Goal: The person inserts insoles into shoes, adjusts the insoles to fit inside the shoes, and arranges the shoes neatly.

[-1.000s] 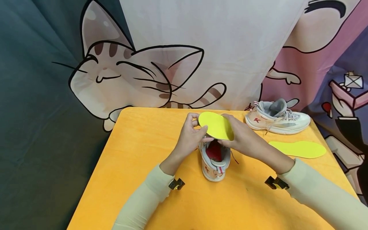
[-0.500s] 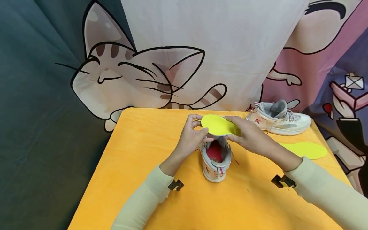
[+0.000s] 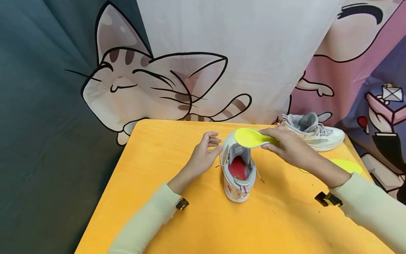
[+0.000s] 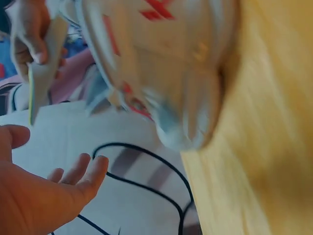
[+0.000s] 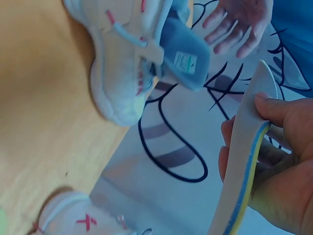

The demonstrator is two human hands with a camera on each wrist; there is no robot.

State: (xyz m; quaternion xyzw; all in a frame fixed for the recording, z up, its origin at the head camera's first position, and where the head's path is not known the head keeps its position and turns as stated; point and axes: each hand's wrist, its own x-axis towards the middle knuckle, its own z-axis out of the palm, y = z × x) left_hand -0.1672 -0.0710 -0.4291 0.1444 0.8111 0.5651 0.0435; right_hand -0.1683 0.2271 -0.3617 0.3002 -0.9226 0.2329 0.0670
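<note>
Yellow insole (image 3: 248,137), long and flat, is held up off the table (image 3: 190,225) near the toe of a shoe (image 3: 242,181). In the head view its long way runs from about 3 to 9 o'clock, and the round end in sight points to 9. The right hand (image 3: 287,144) pinches it between thumb and fingers. Its other side looks pale and woven, and its curved edge is blue and yellow. The left hand (image 3: 204,151), at 10 o'clock from the shoe, holds nothing, its bent fingers loose and apart. The white shoe has a red bottom inside, soft grey lining, and a toe pointing to 12. At 2 o'clock, a second shoe (image 3: 328,139) points to 3. A second insole (image 3: 349,165), smooth and yellow, lies at 3, partly hidden by the right arm (image 3: 364,197).
</note>
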